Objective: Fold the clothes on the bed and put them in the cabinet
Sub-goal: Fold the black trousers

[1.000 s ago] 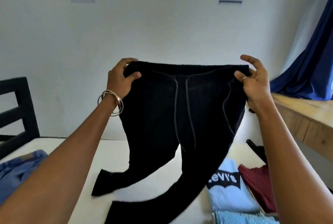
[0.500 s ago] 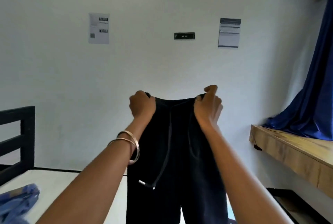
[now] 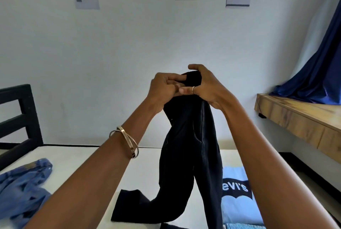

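A pair of black trousers (image 3: 188,158) hangs in front of me, folded in half lengthwise, its legs trailing onto the white bed (image 3: 144,166). My left hand (image 3: 164,88) and my right hand (image 3: 206,86) meet at the waistband, both pinching it at chest height, fingers touching. A crumpled blue denim garment (image 3: 24,186) lies on the bed at the left. A folded light blue T-shirt (image 3: 238,195) with a dark printed logo lies at the right, partly behind my right forearm.
A black bed frame (image 3: 20,118) stands at the left. A wooden shelf (image 3: 299,118) juts from the right wall, with a blue curtain (image 3: 321,66) draped on it. Papers and a small dark plate hang on the white wall.
My hands came together, bringing the two sides of the waistband into one, so the trousers went from spread wide to folded lengthwise. The view tilted up, then back down.
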{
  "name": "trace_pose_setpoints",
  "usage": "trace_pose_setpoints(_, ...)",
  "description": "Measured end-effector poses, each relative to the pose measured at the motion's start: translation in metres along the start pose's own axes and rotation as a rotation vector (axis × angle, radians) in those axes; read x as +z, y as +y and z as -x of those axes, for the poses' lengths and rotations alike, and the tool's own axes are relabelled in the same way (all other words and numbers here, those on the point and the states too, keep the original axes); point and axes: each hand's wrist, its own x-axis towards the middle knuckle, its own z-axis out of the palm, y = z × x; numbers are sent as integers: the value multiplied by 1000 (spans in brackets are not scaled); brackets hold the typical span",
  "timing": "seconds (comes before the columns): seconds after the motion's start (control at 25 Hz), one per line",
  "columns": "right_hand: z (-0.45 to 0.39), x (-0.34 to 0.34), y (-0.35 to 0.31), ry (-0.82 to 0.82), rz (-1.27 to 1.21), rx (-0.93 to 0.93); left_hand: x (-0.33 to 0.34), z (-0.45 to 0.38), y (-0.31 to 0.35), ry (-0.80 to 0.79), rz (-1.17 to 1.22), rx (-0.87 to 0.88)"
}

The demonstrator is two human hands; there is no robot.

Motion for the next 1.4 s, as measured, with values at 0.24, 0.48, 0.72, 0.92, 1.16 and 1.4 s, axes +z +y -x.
trace_pose_setpoints(0.24,13,-17,13,85,16,-196,18,-14,-14,-81,-678,631)
trace_pose_setpoints(0.48,31,-35,32,248,-531,-256,30,-36,10,16,-1083,595)
trace_pose_setpoints(0.72,84,22,127,166,198,46,19,-58,28,500,-1051,686)
trace_pose_setpoints(0.92,57,2,106,745,555,95,-16,-93,74,686,-1204,803)
trace_pose_setpoints(1.16,87,77,72,430,459,-221,-24,-99,87,735,-1273,800)
trace_pose_setpoints(1.4,97,171,62,430,511,220,-24,-81,62,658,-1373,916)
